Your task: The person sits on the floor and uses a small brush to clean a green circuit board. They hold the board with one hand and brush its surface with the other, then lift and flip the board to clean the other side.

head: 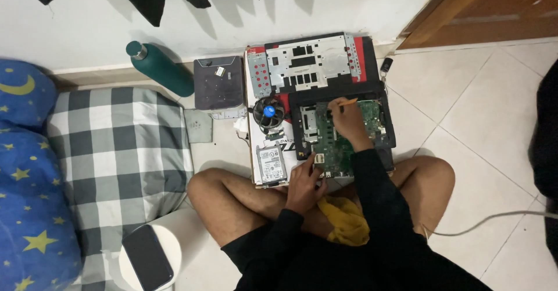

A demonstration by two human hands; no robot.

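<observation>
I sit cross-legged on the floor over an opened laptop base (pixel 389 129) with a green circuit board (pixel 338 146) inside. My right hand (pixel 347 120) rests on the board and holds a thin orange-handled tool (pixel 347 102) pointed at its far edge. My left hand (pixel 304 185) presses on the near left corner of the board, beside a silver hard drive (pixel 271 164). A round cooling fan (pixel 269 112) with a blue centre lies left of the base. The removed metal cover plate (pixel 308 63) leans further back against the wall.
A dark green bottle (pixel 160 67) and a small grey box (pixel 218 82) stand by the wall. A checked pillow (pixel 116 151) and a blue starred cushion (pixel 29 169) lie at left. A phone (pixel 147 256) rests on a white stool. A yellow cloth (pixel 347 218) lies on my lap; a cable (pixel 494 218) runs right.
</observation>
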